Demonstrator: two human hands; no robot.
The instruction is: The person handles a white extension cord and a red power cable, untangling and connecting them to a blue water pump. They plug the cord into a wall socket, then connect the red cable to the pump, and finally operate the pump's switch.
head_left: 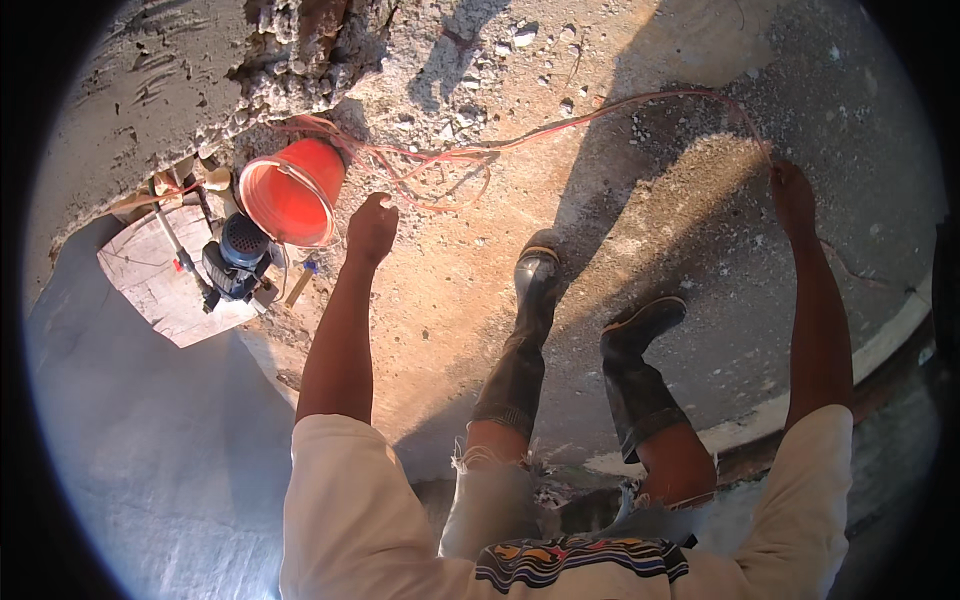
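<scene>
My right hand (793, 203), out to the right, is closed round a thin red cord (690, 94). From it the cord arcs across the ground to a loose tangle beside the red bucket (318, 172). A thinner length trails behind the hand toward the right edge. My left hand (371, 230) hangs just right of the bucket, apart from it, its fingers curled in and nothing showing in them. The bucket lies tipped, its mouth facing me. Next to it a dark blue and black power tool (236, 258) with a vented round cap rests on a pale board (150, 265).
A rough, broken concrete slab (150, 95) rises at the upper left, with rubble (470, 118) along its foot. A small tool with a yellowish handle (298, 287) lies by the board. My dark rubber boots (537, 285) stand mid-ground. A raised edge (880, 345) curves along the lower right.
</scene>
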